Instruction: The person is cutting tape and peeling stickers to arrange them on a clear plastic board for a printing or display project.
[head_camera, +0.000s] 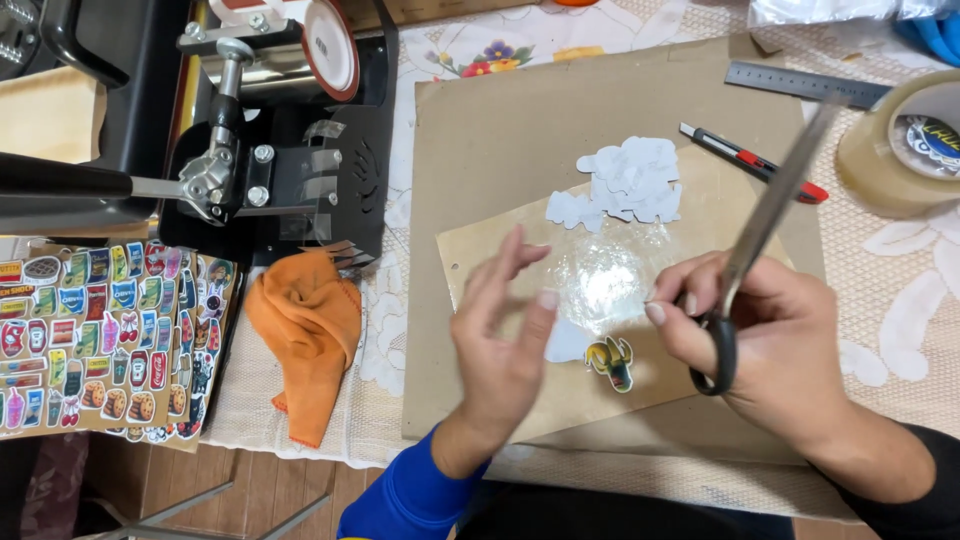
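Left hand: the left hand (505, 345) is open with fingers spread and slightly curled, thumb and forefinger meeting the edge of a clear film (600, 275); whether it truly pinches the film I cannot tell.
Right hand: the right hand (770, 345) is curled closed, its fingers through the black loops of the scissors (765, 235), thumb tip touching the film's right edge; the blades point up toward 1 o'clock, away from the work.
Film: it lies between the 2 hands on a tan paper sheet (700, 215), over brown cardboard (520, 130).
Cut sticker: 1 small yellow-green sticker (610, 362) sits at 6 o'clock from the film, just beside a white scrap.
Pile: white backing cutouts (630, 180) are heaped at 12 o'clock from the film.
Risk, blades: with the scissors hooked on the same hand that is fingering the film, the raised points could swing and nick the left fingers or snag the film.
Risk, film: being thin and clingy, it may fold on itself or pick up the loose cutouts nearby.
Risk, knife: the red utility knife (755, 160) at 1 o'clock lies near the right forearm's sweep; whether its blade is out I cannot tell.
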